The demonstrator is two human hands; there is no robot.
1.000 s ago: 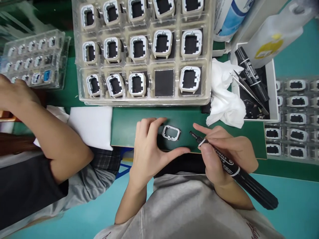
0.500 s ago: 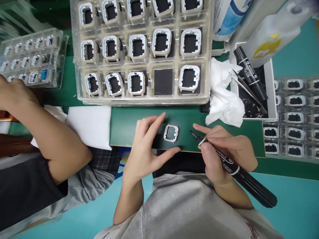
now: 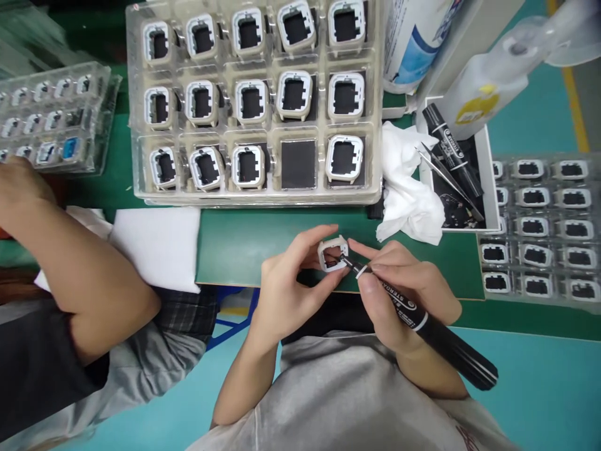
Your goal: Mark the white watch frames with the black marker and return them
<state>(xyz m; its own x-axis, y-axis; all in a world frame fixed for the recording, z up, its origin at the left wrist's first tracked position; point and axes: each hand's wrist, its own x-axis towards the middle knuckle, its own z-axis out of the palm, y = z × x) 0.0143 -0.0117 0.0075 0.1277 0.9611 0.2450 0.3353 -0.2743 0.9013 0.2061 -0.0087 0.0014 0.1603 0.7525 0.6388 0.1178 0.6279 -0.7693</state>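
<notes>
My left hand (image 3: 293,285) pinches a small white watch case frame (image 3: 323,255) between thumb and fingers, tilted up over the front edge of the green bench. In my right hand (image 3: 404,285) is a black marker pen (image 3: 436,332), its narrow tip touching or very close to the frame's inner right side. My right index finger reaches to the frame's upper right edge. Beyond my hands, a clear plastic tray (image 3: 256,199) holds rows of similar white frames; one front pocket has no frame and shows its dark bottom.
A crumpled white tissue (image 3: 408,188) lies beside a white box (image 3: 492,194) with tweezers and another black marker (image 3: 453,150). Bottles stand behind it. More trays of frames sit at right and far left. On the left, a co-worker's arm (image 3: 89,263) crosses near a white cloth (image 3: 154,244).
My left hand has picked the watch case frame up off the bench. My right hand has brought the marker tip left to the frame. The whole view has shifted slightly.
</notes>
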